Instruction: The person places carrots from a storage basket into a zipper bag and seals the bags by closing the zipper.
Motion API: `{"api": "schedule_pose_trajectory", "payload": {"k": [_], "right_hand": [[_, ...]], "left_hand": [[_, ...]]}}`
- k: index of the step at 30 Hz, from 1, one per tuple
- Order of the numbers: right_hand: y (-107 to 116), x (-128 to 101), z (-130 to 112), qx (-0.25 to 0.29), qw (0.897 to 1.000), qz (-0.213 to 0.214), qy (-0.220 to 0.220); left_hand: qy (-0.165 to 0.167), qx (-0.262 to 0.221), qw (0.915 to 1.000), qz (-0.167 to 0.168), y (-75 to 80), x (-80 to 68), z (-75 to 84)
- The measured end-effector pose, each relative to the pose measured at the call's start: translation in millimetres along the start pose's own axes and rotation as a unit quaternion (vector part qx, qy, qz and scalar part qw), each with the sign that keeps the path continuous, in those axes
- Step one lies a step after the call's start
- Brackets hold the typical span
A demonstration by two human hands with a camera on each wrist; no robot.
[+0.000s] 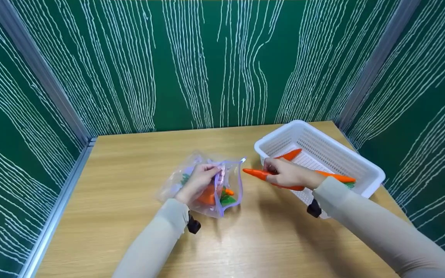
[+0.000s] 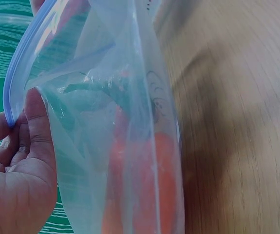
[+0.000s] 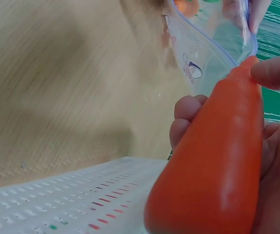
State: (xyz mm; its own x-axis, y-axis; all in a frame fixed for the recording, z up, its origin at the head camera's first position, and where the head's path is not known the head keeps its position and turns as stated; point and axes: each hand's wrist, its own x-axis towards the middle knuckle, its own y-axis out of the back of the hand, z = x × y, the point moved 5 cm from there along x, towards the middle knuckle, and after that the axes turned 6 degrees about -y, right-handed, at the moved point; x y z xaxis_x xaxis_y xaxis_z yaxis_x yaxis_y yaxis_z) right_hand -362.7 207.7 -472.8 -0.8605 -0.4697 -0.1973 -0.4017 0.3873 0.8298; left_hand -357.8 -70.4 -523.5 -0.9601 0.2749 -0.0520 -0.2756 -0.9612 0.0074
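Note:
My left hand [image 1: 199, 179] pinches the lilac zip edge of a clear zip bag [image 1: 211, 211], whose mouth gapes toward the right. Through the film show an orange carrot [image 2: 142, 195] and green pieces [image 1: 228, 199]. My right hand [image 1: 290, 173] grips another smooth orange carrot [image 3: 213, 161], its narrow tip pointing left at the bag's mouth. In the head view that tip is just right of the bag, with a small gap. The fingers hide the carrot's middle in the head view. The right hand is over the near left side of a white basket [image 1: 375, 175].
Inside the basket lie more orange carrots [image 1: 292, 154], one with green [image 1: 349, 185] beside it. The wooden table [image 1: 122, 220] is bordered by green walls [image 1: 180, 96] with white lines and grey metal frame posts [image 1: 48, 61]. Dark wrist cameras [image 1: 194, 224] sit on both wrists.

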Motion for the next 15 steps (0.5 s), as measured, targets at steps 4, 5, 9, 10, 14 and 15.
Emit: {"api": "schedule_pose_trajectory", "payload": {"k": [4,5,9,10,14,15], "right_hand": [[-2.1,2.0,-0.1,-0.018,1.000,0.007,0.024],[-2.2,2.0,-0.4,-0.018,0.999,0.007,0.028],[-4.1,1.9,-1.6,-0.020,0.999,-0.009,0.026],[-5.1,1.6,-2.3,-0.021,0.999,-0.016,0.025],[-11.7,0.2,-5.3,-0.010,0.998,-0.052,0.022],[-13.7,-0.1,-5.7,-0.001,0.998,-0.064,0.020]], "left_hand": [[0.004,-0.001,1.0000,0.004,0.0,-0.7,0.3],[0.004,-0.002,1.0000,0.005,-0.1,-0.9,0.3],[0.003,-0.005,1.0000,0.002,-0.7,-1.5,0.5],[0.005,-0.006,1.0000,0.000,-0.6,-1.8,0.3],[0.022,-0.005,0.9997,-0.006,0.3,-3.4,-0.4],[0.026,-0.004,0.9996,-0.007,0.6,-3.6,-0.5]]}}
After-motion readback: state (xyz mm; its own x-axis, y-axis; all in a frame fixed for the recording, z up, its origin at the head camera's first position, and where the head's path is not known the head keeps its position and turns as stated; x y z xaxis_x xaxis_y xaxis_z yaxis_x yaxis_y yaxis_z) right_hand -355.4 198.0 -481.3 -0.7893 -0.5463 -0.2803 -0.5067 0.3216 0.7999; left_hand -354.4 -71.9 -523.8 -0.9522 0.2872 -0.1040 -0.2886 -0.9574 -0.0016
